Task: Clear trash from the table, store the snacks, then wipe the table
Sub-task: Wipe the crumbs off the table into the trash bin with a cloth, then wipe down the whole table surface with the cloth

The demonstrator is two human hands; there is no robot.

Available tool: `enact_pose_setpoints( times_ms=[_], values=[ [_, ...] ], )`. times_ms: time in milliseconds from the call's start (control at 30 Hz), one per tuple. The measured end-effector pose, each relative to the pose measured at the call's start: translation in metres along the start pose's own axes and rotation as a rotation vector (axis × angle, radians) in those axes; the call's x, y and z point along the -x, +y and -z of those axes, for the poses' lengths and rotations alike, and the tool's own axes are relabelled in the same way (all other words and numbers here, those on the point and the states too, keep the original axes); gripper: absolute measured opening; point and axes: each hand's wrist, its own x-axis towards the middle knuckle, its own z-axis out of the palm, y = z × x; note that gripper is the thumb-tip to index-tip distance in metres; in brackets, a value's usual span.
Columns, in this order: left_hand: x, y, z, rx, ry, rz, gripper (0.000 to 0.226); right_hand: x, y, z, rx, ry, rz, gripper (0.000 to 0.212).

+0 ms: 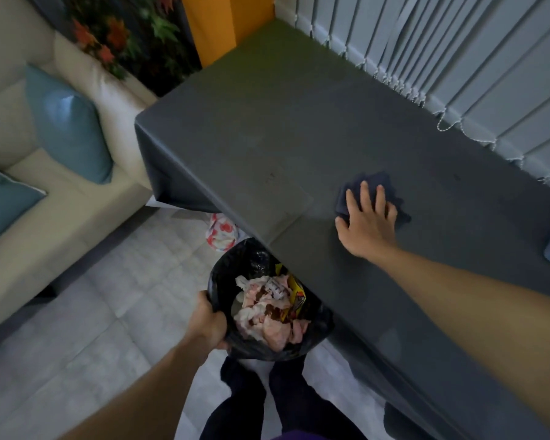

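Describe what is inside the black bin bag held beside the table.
Crumpled pink-white tissues with brown stains, a yellow wrapper and a printed white scrap. The left hand grips the bin bag rim. Anything beneath is covered.

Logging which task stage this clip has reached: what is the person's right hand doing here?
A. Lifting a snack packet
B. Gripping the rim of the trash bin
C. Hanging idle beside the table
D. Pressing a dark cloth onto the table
D: the right hand lies with fingers spread on the dark blue cloth on the grey table, while the left hand grips the rim of the black-lined bin.
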Motion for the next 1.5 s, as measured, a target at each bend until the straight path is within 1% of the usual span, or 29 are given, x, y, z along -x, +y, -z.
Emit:
enact_pose_setpoints(
  times_ms=[67,133,167,200,233,267,333,367,433,500,567,600,667,733,800,933,967,1000,1067,1133,1200,1267,1367,1500],
  values=[
    [-0.003,-0.008,0.006,0.015,0.015,-0.003,0.038,0.012,-0.019,0.005,-0.057,0.131,0.112,0.06],
    [-0.005,-0.016,0.014,0.018,0.035,-0.011,0.038,0.027,-0.044,0.009,-0.199,0.252,0.301,0.05],
    [-0.006,-0.021,0.02,0.017,0.044,-0.018,0.038,0.035,-0.059,0.011,-0.271,0.291,0.402,0.045],
    [-0.006,-0.024,0.024,0.012,0.052,-0.029,0.038,0.041,-0.072,0.012,-0.339,0.29,0.492,0.04],
    [-0.005,-0.027,0.03,0.014,0.063,-0.039,0.037,0.048,-0.086,0.013,-0.403,0.242,0.566,0.036],
    [-0.003,-0.03,0.038,0.024,0.074,-0.043,0.037,0.057,-0.103,0.014,-0.462,0.157,0.613,0.033],
    [-0.001,-0.038,0.054,0.055,0.091,-0.058,0.037,0.07,-0.13,0.011,-0.512,-0.025,0.665,0.031],
    [-0.001,-0.044,0.063,0.065,0.108,-0.073,0.037,0.076,-0.143,0.008,-0.479,-0.1,0.68,0.033],
    [0.0,-0.056,0.084,0.091,0.166,-0.099,0.04,0.084,-0.163,-0.003,-0.338,-0.188,0.685,0.039],
    [0.006,-0.063,0.108,0.128,0.217,-0.117,0.042,0.09,-0.177,-0.013,-0.16,-0.204,0.598,0.047],
    [0.014,-0.066,0.131,0.185,0.253,-0.144,0.042,0.095,-0.191,-0.017,-0.086,-0.234,0.464,0.053],
    [0.017,-0.068,0.142,0.212,0.26,-0.167,0.043,0.096,-0.199,-0.016,-0.105,-0.25,0.433,0.054],
    [0.021,-0.069,0.161,0.237,0.268,-0.201,0.047,0.099,-0.218,-0.009,-0.204,-0.238,0.443,0.052],
    [0.023,-0.07,0.18,0.166,0.3,-0.246,0.049,0.1,-0.238,0.0,-0.264,-0.179,0.467,0.052],
    [0.027,-0.07,0.199,0.075,0.365,-0.286,0.048,0.102,-0.256,0.011,-0.255,-0.142,0.493,0.053],
    [0.026,-0.07,0.232,-0.03,0.504,-0.375,0.036,0.102,-0.289,0.028,-0.237,-0.052,0.561,0.055],
    [0.023,-0.07,0.239,-0.08,0.54,-0.388,0.038,0.102,-0.297,0.032,-0.24,-0.033,0.568,0.056],
    [0.022,-0.068,0.246,-0.159,0.577,-0.395,0.044,0.101,-0.305,0.035,-0.245,-0.018,0.575,0.057],
    [0.019,-0.064,0.26,-0.296,0.622,-0.429,0.063,0.097,-0.319,0.041,-0.25,0.013,0.586,0.058],
    [0.014,-0.059,0.272,-0.354,0.605,-0.448,0.075,0.089,-0.333,0.046,-0.253,0.04,0.6,0.058],
    [0.005,-0.054,0.285,-0.383,0.566,-0.45,0.078,0.079,-0.348,0.048,-0.253,0.064,0.623,0.056],
    [-0.008,-0.048,0.296,-0.383,0.539,-0.454,0.076,0.064,-0.364,0.049,-0.253,0.076,0.653,0.053],
    [-0.034,-0.038,0.311,-0.403,0.55,-0.413,0.07,0.032,-0.39,0.048,-0.263,0.067,0.677,0.051],
    [-0.061,-0.025,0.328,-0.419,0.561,-0.335,0.061,-0.003,-0.42,0.042,-0.248,0.023,0.702,0.057]
  ],
)
